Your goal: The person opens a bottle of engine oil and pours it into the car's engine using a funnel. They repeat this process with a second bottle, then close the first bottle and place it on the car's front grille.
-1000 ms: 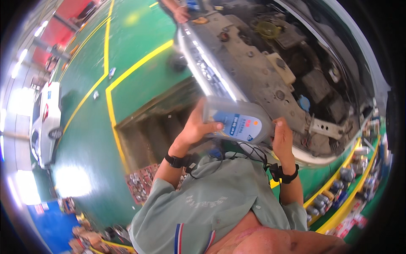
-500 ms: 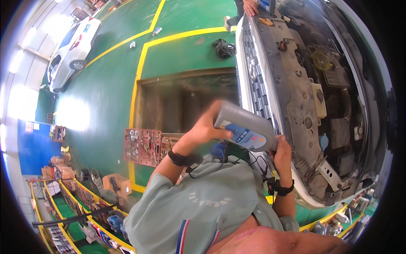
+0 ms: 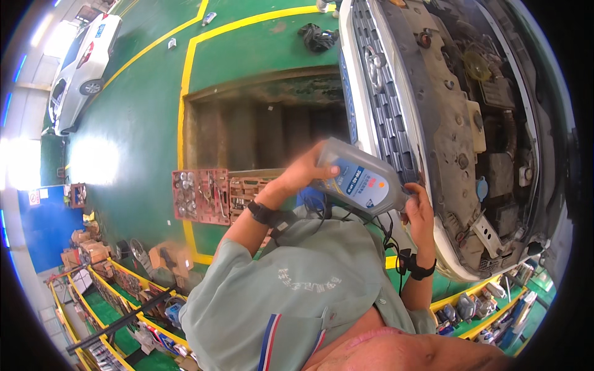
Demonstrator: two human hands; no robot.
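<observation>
Left hand (image 3: 305, 172) and right hand (image 3: 422, 213) are both closed on one bottle (image 3: 364, 175) before the chest, the left wrapped around its base end, the right pinching its neck end. Green floor (image 3: 130, 154) with yellow lines (image 3: 184, 123) spreads through the workshop, cut by one sunken pit (image 3: 263, 123) at ten o'clock from the bottle. One red tool case (image 3: 213, 198) lies open at nine o'clock. Two white cars show: the near car (image 3: 440, 133), engine bay uncovered, at two o'clock; the far car (image 3: 80, 77) at ten. One black bag (image 3: 317, 38) sits at eleven. Grey plastic with a blue label (image 3: 354, 184), the bottle tilts, neck toward four o'clock.
</observation>
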